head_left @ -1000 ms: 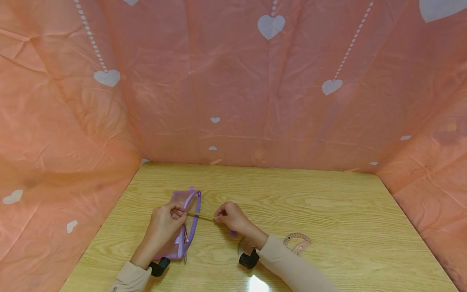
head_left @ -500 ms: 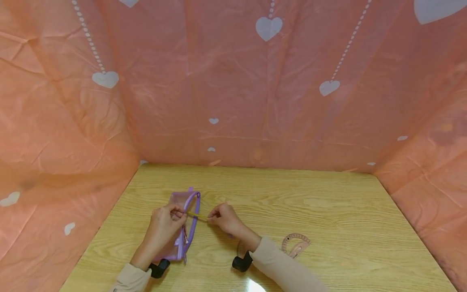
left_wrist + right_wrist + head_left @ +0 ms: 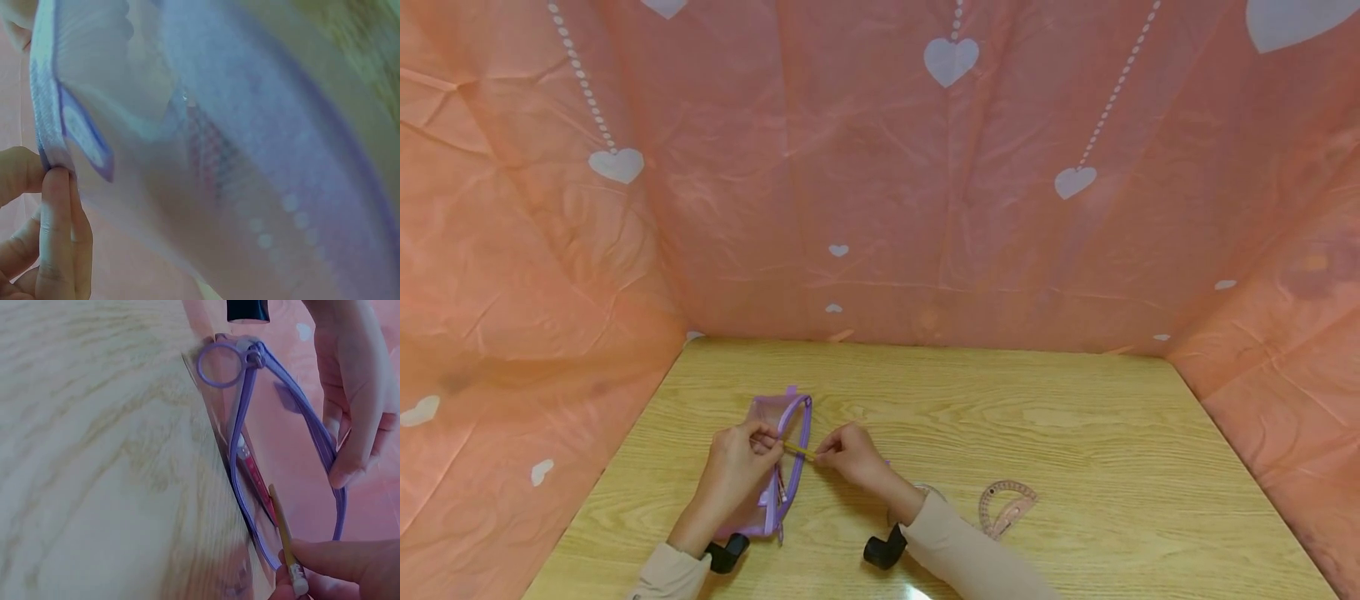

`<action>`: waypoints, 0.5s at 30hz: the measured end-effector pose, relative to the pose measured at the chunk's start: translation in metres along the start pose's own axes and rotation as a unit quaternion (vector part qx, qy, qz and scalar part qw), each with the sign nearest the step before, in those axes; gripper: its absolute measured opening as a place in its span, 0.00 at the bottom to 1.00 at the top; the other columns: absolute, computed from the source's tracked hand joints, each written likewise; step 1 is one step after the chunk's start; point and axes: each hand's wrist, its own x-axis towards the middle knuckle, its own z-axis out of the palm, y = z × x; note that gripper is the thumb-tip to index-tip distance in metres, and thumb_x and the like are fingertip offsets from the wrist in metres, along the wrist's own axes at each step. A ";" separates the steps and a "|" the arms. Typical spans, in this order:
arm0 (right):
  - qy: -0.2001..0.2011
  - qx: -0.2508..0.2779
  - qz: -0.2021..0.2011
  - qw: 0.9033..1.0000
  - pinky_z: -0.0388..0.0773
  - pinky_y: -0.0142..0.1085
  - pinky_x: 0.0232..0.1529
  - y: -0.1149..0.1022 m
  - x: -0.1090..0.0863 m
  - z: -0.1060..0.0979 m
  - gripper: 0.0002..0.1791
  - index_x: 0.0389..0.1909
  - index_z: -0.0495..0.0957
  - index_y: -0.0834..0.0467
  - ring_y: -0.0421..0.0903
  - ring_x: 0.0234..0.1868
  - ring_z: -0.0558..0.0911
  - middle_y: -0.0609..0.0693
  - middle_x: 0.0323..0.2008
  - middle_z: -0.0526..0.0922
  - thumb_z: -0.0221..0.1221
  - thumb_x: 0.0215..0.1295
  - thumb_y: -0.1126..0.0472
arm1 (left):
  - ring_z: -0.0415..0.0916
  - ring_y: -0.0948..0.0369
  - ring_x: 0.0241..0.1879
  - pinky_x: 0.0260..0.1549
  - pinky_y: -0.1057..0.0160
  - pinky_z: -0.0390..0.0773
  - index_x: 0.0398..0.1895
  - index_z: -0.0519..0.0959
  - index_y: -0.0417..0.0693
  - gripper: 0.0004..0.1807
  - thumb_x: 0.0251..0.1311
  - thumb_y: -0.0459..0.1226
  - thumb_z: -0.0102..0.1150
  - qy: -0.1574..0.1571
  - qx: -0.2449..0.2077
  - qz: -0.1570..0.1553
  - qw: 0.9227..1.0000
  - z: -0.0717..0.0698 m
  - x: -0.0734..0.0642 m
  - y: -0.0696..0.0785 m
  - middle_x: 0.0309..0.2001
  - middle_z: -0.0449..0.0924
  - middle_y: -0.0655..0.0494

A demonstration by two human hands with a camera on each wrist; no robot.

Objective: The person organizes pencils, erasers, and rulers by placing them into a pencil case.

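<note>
A purple-edged, see-through pencil case [image 3: 769, 407] lies unzipped on the table's left side. My left hand [image 3: 736, 458] pinches one zipper edge of its mouth between thumb and fingers, as the left wrist view also shows. My right hand [image 3: 856, 457] pinches a yellow pencil [image 3: 284, 528] near its eraser end. The pencil's other end points into the case's mouth. Inside the case lies a red pencil [image 3: 255, 472] with a white eraser. A purple zipper ring [image 3: 220, 364] hangs at one end of the case.
A clear pinkish protractor [image 3: 1007, 508] lies on the wooden table [image 3: 1075, 417] right of my right forearm. Another clear curved piece [image 3: 927, 489] is mostly hidden under that forearm. Pink cloth with hearts [image 3: 880, 208] hangs around the table's back and sides.
My right hand has moved left, toward the case, and the yellow pencil has gone further into its mouth. My left hand keeps its grip on the case edge, nearly still.
</note>
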 end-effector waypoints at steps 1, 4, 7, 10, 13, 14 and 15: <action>0.002 0.006 0.003 1.000 0.66 0.23 0.22 0.000 0.000 0.001 0.03 0.28 0.83 0.73 0.32 0.20 0.71 0.54 0.21 0.82 0.64 0.58 0.74 | 0.79 0.62 0.24 0.23 0.69 0.78 0.28 0.83 0.38 0.05 0.48 0.25 0.68 0.000 0.000 0.001 1.000 0.000 0.000 0.000 0.24 0.81 0.56; 0.010 0.023 0.014 1.000 0.66 0.23 0.21 0.000 -0.002 0.005 0.03 0.28 0.83 0.74 0.33 0.20 0.71 0.55 0.20 0.82 0.65 0.57 0.74 | 0.80 0.63 0.24 0.23 0.69 0.78 0.28 0.83 0.39 0.05 0.48 0.25 0.68 0.003 0.001 0.005 1.000 0.001 0.000 0.000 0.24 0.81 0.57; 0.015 0.044 0.026 0.999 0.66 0.23 0.21 -0.002 -0.003 0.007 0.03 0.29 0.83 0.74 0.34 0.20 0.71 0.56 0.21 0.82 0.65 0.56 0.75 | 0.80 0.63 0.24 0.23 0.68 0.78 0.28 0.83 0.39 0.05 0.48 0.25 0.69 0.006 0.002 0.007 1.000 0.001 -0.001 -0.001 0.24 0.81 0.57; 0.014 0.069 0.041 0.997 0.66 0.24 0.21 -0.005 -0.004 0.009 0.02 0.29 0.83 0.74 0.34 0.20 0.71 0.55 0.21 0.82 0.64 0.56 0.76 | 0.79 0.63 0.24 0.23 0.68 0.78 0.28 0.83 0.39 0.05 0.48 0.25 0.69 0.008 0.003 0.008 1.000 0.001 -0.001 -0.001 0.24 0.81 0.57; 0.016 0.090 0.054 0.994 0.66 0.25 0.20 -0.008 -0.004 0.011 0.02 0.30 0.83 0.75 0.35 0.19 0.71 0.54 0.19 0.80 0.64 0.57 0.77 | 0.79 0.63 0.24 0.23 0.68 0.78 0.28 0.83 0.39 0.05 0.48 0.25 0.69 0.009 0.003 0.007 1.000 0.001 0.000 -0.001 0.24 0.81 0.57; 0.017 0.096 0.058 0.994 0.65 0.25 0.19 -0.009 -0.003 0.012 0.02 0.30 0.83 0.76 0.35 0.18 0.70 0.54 0.18 0.79 0.64 0.57 0.77 | 0.79 0.63 0.24 0.23 0.68 0.78 0.28 0.83 0.39 0.05 0.48 0.25 0.69 0.009 0.002 0.007 1.000 0.001 0.000 -0.001 0.23 0.81 0.57; 0.019 0.099 0.061 0.993 0.65 0.25 0.19 -0.010 -0.003 0.012 0.03 0.30 0.83 0.76 0.35 0.18 0.70 0.53 0.17 0.78 0.63 0.57 0.77 | 0.80 0.63 0.24 0.23 0.68 0.78 0.28 0.83 0.39 0.05 0.48 0.25 0.69 0.009 0.002 0.007 1.000 0.001 0.000 -0.001 0.23 0.81 0.56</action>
